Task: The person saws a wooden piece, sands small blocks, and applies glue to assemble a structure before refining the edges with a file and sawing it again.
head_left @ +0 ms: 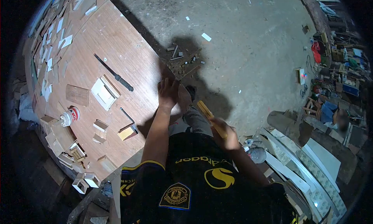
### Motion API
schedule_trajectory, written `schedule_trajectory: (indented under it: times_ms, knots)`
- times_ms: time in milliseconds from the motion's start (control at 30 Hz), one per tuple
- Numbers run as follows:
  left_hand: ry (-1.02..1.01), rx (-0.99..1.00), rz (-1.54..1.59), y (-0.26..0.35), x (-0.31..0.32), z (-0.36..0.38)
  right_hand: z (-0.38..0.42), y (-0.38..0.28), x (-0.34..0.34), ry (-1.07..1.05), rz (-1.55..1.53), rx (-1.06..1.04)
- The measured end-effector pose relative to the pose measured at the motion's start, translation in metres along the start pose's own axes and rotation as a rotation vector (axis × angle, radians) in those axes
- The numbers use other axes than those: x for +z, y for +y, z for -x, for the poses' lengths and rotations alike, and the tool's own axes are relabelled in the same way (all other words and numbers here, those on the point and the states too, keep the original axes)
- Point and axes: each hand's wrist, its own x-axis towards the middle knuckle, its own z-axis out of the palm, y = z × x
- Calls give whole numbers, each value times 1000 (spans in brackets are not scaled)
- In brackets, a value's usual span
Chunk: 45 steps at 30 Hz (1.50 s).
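Note:
My right hand (226, 136) is closed around a long yellow-tan wooden piece (205, 108), which slants up and to the left past my fingers. My left hand (168, 92) lies palm down with fingers spread on the shadowed corner of the wooden table (128, 37). To the left of that hand, on the tabletop, is a long dark tool with a thick handle (124, 83). Beside it sits a white-faced square frame piece (105, 92). Nearer my body are a thin dark rod (126, 115) and a small yellow-faced block (126, 133).
A white jar with a red label (70, 117) stands among small wooden boxes (81, 181) at the table's left. White and brown offcuts (65, 41) cover the far side. Scraps (180, 57) litter the floor beyond the corner; long panels (303, 162) lie at right.

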Motion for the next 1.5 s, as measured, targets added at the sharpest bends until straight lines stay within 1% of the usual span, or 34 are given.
schedule_trajectory:
  times_ms: [33, 100, 133, 200, 233, 300, 333, 400, 433, 500, 533, 600, 633, 700, 733, 800, 833, 900, 933, 1000, 1033, 1100, 1133, 1200, 1333, 1400, 1433, 1500]
  knots:
    - [-1, 4, 4, -1, 2, 2, 7, -3, -5, 5, 1, 3]
    - [-39, 7, -51, -1, 6, 5, 19, -11, -13, 12, 217, -209]
    - [-38, 12, -49, -1, 7, 5, 21, -17, -14, 18, 218, -209]
    - [-64, 12, -51, -3, 6, 7, 22, -26, -13, -30, 223, -97]
    - [-62, 16, -53, -2, 2, 6, 24, -27, -11, -27, 221, -100]
    - [-162, -3, -52, 1, -6, 2, 25, -28, -7, -18, 210, 62]
    - [-162, -1, -51, -1, -5, 3, 25, -31, -5, -16, 210, 62]
    - [-106, 37, -56, -2, -2, 3, 25, -36, -3, 63, 215, 35]
    - [-105, 38, -50, 1, -2, 2, 26, -29, -4, 67, 219, 38]
    - [-108, -13, 82, 2, -7, -3, 22, -9, -4, 170, 301, -301]
    - [-108, -12, 78, 0, -7, -2, 21, -15, -4, 171, 297, -302]
    - [29, 40, -25, 1, -4, 0, 22, -30, -6, 57, 225, -83]
    - [30, 42, -27, 2, 0, -1, 21, -33, -6, 57, 223, -85]
    - [47, -152, -7, 6, 11, -4, 19, -37, -4, 27, 235, 5]
    - [49, -151, -7, 11, 7, -9, 17, -39, -4, 29, 235, 3]
    - [-120, -302, 67, 22, -11, -25, 13, -41, -5, 24, 246, -31]
    - [-119, -298, 68, 23, -16, -30, 13, -40, -6, 28, 246, -31]
    - [-114, -443, 123, 22, -20, -40, 12, -38, -9, 35, 217, -38]
    - [-115, -438, 125, 17, -11, -41, 12, -37, -10, 39, 218, -36]
    - [-91, -576, 59, 8, 13, -39, 13, -36, -13, -14, 26, 165]
    - [-95, -571, 62, 15, 7, -43, 12, -37, -14, -8, 25, 169]
    - [-63, -816, -65, 33, -14, -52, 10, -41, -16, -7, 140, -7]
    - [-67, -816, -64, 31, -8, -49, 10, -40, -18, -6, 141, -3]
    - [188, -603, -78, 21, 6, -43, 10, -37, -19, -19, 183, 5]
    - [137, -691, -151, 24, 5, -45, 8, -43, -21, -1, 217, 12]
    - [187, -600, -81, 14, 21, -37, 8, -35, -19, 81, 293, -144]
    - [167, -630, -25, 15, 18, -37, 9, -34, -20, 74, 291, -143]
    - [165, -642, 12, 14, 16, -39, 12, -35, -22, 26, 59, -8]
